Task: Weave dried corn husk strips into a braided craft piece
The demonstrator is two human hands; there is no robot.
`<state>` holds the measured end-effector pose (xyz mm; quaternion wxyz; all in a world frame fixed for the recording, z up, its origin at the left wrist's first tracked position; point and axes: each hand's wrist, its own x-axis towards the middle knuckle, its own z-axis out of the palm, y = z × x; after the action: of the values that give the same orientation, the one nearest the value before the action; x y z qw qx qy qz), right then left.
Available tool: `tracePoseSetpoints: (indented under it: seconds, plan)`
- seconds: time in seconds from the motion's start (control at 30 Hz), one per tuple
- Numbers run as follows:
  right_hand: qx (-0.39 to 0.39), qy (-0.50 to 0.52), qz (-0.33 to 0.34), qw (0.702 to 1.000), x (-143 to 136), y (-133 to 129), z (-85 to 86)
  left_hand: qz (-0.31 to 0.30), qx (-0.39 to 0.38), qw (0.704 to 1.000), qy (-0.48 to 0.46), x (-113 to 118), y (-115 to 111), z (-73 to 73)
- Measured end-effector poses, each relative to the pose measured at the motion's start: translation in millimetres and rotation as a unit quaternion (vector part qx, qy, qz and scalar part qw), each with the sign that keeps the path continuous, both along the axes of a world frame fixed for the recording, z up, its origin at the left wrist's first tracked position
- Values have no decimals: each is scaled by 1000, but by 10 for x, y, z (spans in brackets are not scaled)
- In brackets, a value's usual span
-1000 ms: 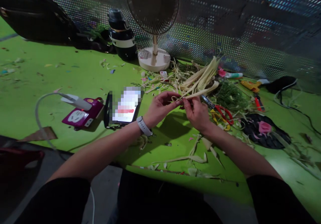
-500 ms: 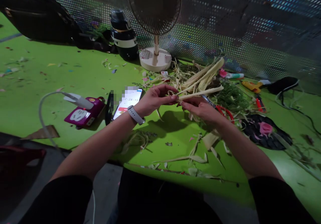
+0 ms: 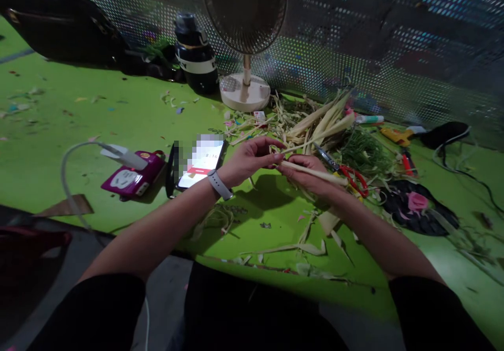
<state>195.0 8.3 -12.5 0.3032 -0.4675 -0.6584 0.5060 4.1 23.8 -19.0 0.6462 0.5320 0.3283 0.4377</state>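
Observation:
My left hand (image 3: 255,158), with a pale watch (image 3: 219,184) on its wrist, pinches one end of dried corn husk strips between thumb and fingers. My right hand (image 3: 305,175) is closed on the same husks just to the right. One husk strip (image 3: 315,171) runs across the back of my right hand; another slants up over the pile. Behind my hands lies a heap of dried corn husks (image 3: 311,123). Scissors with red handles (image 3: 354,178) rest close to my right hand, blades toward the pile. Where the fingers meet, the husk ends are partly hidden.
A phone (image 3: 202,162) and a purple power socket (image 3: 134,175) lie left of my hands. A fan (image 3: 246,91) and a dark bottle (image 3: 196,60) stand behind. To the right are green fibres (image 3: 366,149), a yellow glue gun (image 3: 397,136) and a black item with a pink flower (image 3: 417,201).
The husk strip at my right hand has swung down and now lies across that hand. The right fingers have shifted slightly, and the scissors show more. Both hands stay close together.

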Motion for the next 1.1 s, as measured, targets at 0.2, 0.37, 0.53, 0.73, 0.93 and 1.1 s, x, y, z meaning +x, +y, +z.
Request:
tracePoseSetpoints:
  seconds: [0.2, 0.37, 0.53, 0.73, 0.93, 1.1]
  plan:
    - [-35, -21, 82, 996, 84, 47, 144, -46, -62, 997, -3, -70, 55, 11]
    - [-59, 17, 62, 996, 1, 2, 36, -39, -77, 996, -5, -55, 58, -2]
    - [-65, 76, -25, 995, -151, -90, -168, 42, 24, 998, 44, 72, -43, -65]
    - [-67, 73, -46, 994, -168, -99, -203, 126, 195, 952, 201, 118, -91, -76]
    - [-15, 104, -37, 994, -158, -93, -192, 56, 199, 962, 179, 66, -55, -68]
    - [-67, 145, -83, 984, -192, -122, -226, -16, 111, 987, 113, 47, -91, -24]
